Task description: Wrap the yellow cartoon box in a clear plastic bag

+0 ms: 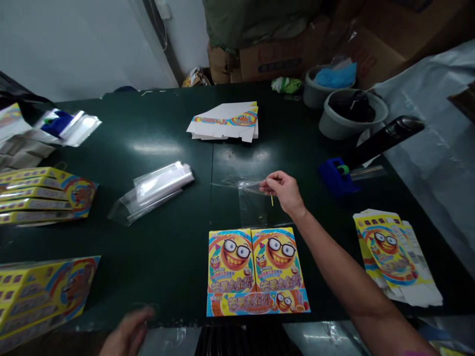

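Observation:
My right hand [285,194] pinches the edge of a clear plastic bag [253,205] above the dark green table. Just in front of me stands a yellow and blue display box [258,302]. Two smiling-face cartons [232,262] show side by side in it. My left hand [128,332] is low at the table's front edge, smeared by motion, so its fingers do not show clearly. Left of the middle lies a stack of clear plastic bags [158,190]. A short yellow strip [272,200] hangs under my right fingers.
Wrapped yellow boxes [40,195] are piled at left, with more boxes [48,296] nearer me. Flattened cartons [226,121] lie at the back, others [395,252] at right. A blue tape dispenser [337,178] and grey buckets [330,118] stand at the right.

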Tool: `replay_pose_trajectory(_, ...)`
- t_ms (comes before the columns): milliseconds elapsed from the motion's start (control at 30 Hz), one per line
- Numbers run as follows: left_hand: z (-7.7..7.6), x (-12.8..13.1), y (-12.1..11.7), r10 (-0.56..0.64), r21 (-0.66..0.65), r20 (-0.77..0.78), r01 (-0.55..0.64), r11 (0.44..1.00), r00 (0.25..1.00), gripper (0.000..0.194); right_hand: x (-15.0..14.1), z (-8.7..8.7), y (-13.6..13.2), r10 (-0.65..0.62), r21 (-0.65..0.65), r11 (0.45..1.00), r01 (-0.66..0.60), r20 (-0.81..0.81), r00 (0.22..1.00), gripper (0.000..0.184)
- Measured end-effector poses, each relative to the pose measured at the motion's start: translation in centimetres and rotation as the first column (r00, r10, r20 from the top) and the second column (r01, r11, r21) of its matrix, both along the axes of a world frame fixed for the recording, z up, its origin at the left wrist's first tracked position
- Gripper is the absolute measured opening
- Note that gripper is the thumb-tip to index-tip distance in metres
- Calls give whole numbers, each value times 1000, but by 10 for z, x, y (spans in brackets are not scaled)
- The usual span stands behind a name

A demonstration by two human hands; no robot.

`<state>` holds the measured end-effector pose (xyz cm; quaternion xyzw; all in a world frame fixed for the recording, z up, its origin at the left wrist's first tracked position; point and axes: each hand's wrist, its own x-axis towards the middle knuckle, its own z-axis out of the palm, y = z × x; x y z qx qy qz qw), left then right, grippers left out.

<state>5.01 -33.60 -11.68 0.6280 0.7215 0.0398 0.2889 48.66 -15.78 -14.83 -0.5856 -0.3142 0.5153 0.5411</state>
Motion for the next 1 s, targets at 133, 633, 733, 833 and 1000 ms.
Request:
replay_pose_trajectory(133, -12, 44, 123, 51, 104, 307, -86, 991, 950, 29, 0, 4, 2, 29, 3, 1000, -29, -3, 1000, 19)
replay_pose_trajectory(633, -25, 168, 239, -43, 12, 782, 53, 998, 622, 28, 26, 30, -16, 28, 234, 960, -157, 473, 880, 7)
replay_pose_trajectory(733, 2, 160, 211, -58, 57, 757, 22, 998, 651, 21, 32, 50, -43, 48, 239, 942, -237, 600, 798, 4)
replay_pose_trajectory(833, 19, 150, 179, -123, 112, 747, 58, 992, 654, 9, 32, 63, -74, 112, 195, 934, -299, 635, 764, 6)
replay_pose_trajectory(1000, 25, 131, 140, -310, 200, 732, 244, 949, 606, 18, 28, 71, -120, 201, 75, 945, -317, 633, 748, 11)
